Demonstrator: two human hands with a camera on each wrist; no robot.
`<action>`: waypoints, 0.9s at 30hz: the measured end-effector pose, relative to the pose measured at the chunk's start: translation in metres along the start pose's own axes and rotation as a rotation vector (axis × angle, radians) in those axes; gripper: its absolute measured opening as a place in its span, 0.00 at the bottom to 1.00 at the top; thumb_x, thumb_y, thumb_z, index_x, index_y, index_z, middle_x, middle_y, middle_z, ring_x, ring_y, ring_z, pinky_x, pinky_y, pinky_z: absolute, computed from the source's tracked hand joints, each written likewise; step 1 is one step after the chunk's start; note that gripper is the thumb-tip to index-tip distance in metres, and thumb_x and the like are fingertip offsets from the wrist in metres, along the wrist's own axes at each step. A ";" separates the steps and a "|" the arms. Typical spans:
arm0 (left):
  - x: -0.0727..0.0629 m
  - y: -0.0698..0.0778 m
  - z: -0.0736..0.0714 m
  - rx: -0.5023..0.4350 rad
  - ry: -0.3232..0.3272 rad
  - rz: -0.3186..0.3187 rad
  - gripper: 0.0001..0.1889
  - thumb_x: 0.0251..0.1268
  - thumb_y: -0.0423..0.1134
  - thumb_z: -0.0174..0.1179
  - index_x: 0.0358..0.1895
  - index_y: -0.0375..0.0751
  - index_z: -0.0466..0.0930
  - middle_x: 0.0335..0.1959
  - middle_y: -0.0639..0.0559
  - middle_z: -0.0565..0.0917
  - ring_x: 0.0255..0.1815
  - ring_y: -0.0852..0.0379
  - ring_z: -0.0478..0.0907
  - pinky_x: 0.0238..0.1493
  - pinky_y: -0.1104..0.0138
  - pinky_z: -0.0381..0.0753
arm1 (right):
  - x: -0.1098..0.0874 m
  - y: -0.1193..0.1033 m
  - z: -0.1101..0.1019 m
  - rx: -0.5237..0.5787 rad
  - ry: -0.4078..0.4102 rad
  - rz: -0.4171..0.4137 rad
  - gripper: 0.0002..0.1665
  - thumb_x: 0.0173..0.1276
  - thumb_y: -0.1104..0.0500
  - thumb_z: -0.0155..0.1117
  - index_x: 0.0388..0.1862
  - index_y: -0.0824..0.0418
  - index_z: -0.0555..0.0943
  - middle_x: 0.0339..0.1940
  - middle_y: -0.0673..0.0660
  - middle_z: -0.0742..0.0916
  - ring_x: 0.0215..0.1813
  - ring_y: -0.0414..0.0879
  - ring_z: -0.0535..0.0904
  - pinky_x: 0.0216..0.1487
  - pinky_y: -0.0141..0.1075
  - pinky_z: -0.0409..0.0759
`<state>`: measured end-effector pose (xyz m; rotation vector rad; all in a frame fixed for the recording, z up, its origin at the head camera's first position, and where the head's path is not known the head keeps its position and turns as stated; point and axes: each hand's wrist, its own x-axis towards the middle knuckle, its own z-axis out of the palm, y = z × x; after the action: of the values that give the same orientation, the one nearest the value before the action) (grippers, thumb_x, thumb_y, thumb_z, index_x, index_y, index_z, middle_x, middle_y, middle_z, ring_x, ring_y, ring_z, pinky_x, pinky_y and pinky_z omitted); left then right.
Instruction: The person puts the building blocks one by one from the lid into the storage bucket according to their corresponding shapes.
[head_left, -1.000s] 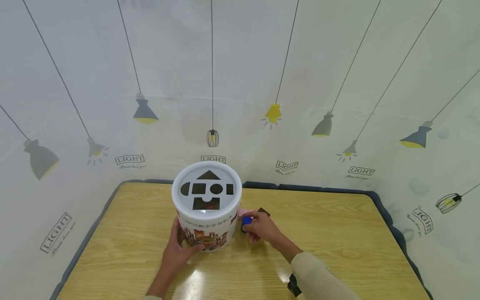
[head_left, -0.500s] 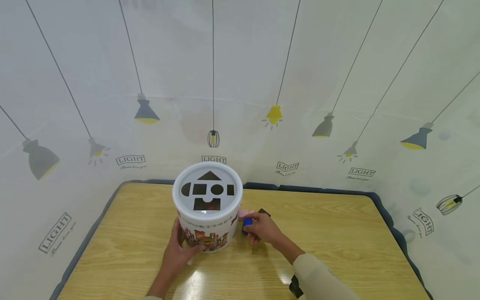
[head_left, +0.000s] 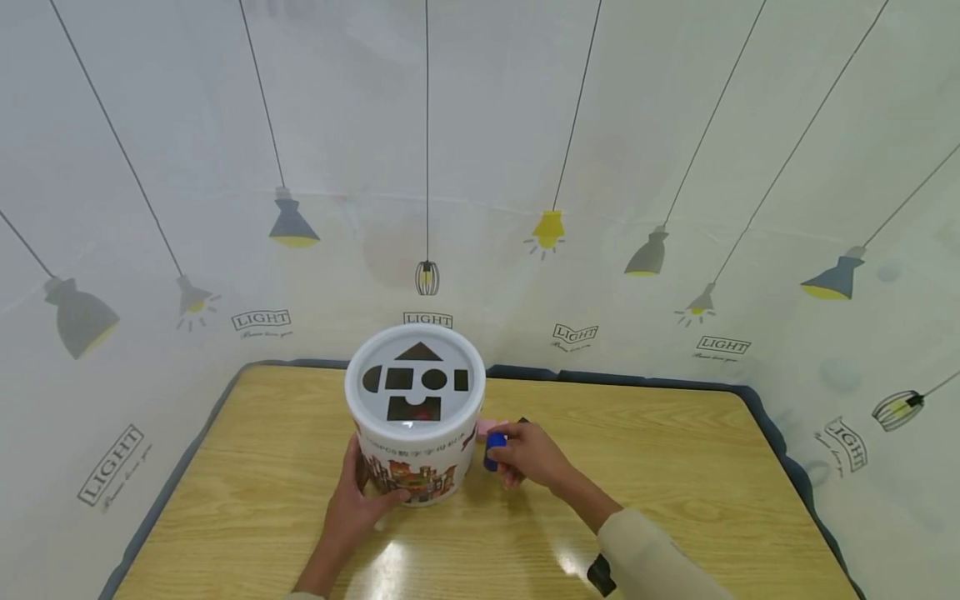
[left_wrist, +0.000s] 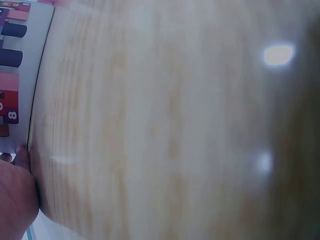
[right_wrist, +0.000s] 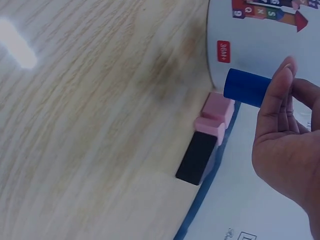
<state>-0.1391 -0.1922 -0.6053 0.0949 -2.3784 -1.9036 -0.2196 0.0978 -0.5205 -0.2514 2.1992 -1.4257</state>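
A white lidded bucket (head_left: 461, 454) with printed sides stands upright on the table, shape-cut holes in its lid. My left hand (head_left: 360, 498) holds its lower left side, thumb across the front; the left wrist view catches only part of that hand (left_wrist: 15, 197). To the bucket's right, my right hand (head_left: 534, 457) pinches a blue cylinder block (head_left: 493, 450) between thumb and fingers. The right wrist view shows this cylinder (right_wrist: 246, 87) beside the bucket wall. Near it lie pink blocks (right_wrist: 218, 106) and a black rectangular block (right_wrist: 196, 157), partly hidden by my hand in the head view.
The wooden table (head_left: 675, 467) has a dark edge (head_left: 600, 377) along the back. Behind it hangs a pale wall covering (head_left: 495, 125) printed with lamps. A small black object (head_left: 602, 575) sits at my right sleeve (head_left: 652, 554).
The right hand has shifted slightly right and toward me with the blue cylinder block, covering more of the black block. My left hand and the bucket stay put.
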 end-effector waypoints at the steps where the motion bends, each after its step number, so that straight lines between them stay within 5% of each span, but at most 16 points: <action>1: 0.000 0.000 0.000 0.000 -0.002 -0.002 0.65 0.43 0.41 0.78 0.79 0.56 0.36 0.77 0.43 0.57 0.76 0.41 0.54 0.77 0.50 0.54 | -0.001 -0.002 0.000 0.001 -0.002 -0.008 0.26 0.69 0.59 0.63 0.62 0.70 0.74 0.21 0.56 0.83 0.18 0.43 0.79 0.23 0.38 0.87; 12: -0.002 0.000 0.000 -0.005 0.007 -0.010 0.64 0.40 0.47 0.79 0.77 0.73 0.38 0.76 0.53 0.60 0.76 0.47 0.57 0.77 0.51 0.56 | -0.011 -0.026 0.003 0.043 -0.031 -0.028 0.23 0.67 0.58 0.65 0.60 0.63 0.77 0.22 0.56 0.84 0.19 0.44 0.79 0.24 0.35 0.87; 27: -0.002 0.001 -0.001 0.002 0.005 -0.008 0.64 0.41 0.48 0.79 0.76 0.76 0.38 0.75 0.54 0.60 0.75 0.48 0.58 0.77 0.53 0.57 | -0.023 -0.043 0.000 0.024 -0.049 -0.051 0.24 0.67 0.58 0.66 0.60 0.64 0.77 0.23 0.60 0.85 0.18 0.43 0.79 0.23 0.36 0.87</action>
<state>-0.1370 -0.1927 -0.6039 0.1099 -2.3805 -1.9017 -0.2043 0.0884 -0.4749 -0.3332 2.1489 -1.4569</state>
